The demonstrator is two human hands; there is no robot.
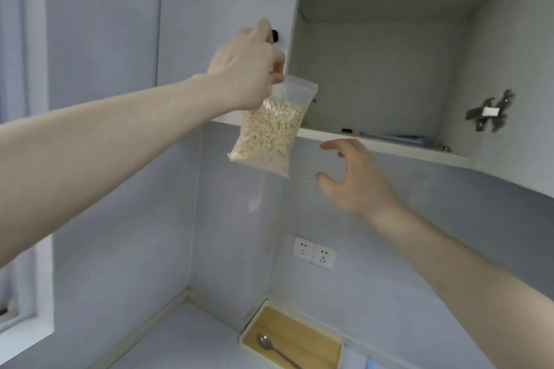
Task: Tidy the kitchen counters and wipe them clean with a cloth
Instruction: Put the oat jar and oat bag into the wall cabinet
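In front of the open wall cupboard [374,75], the left hand [248,69] held a clear zip bag of oats [269,132] up in the air. Its fingers [277,70] pinched only the top strip of the bag, and the full part hung down just below the cupboard's bottom shelf [374,142]. The right hand [353,177] was under the shelf, near the bag but not touching it. Its fingers were spread and loosely bent, and they held nothing.

The bag could have slipped, I think, because it was held by such a small bit of thin plastic. If the zip was not shut all the way, the oats could have spilled out. I could not tell if it was shut.

The bag could also have bumped the front edge of the shelf on its way in, since it hung lower than the shelf.

Far below the cupboard, a white tray [251,329] with a metal spoon [269,347] in it sat on the table [180,338]. A dropped bag would have landed near there and made more mess to wipe.
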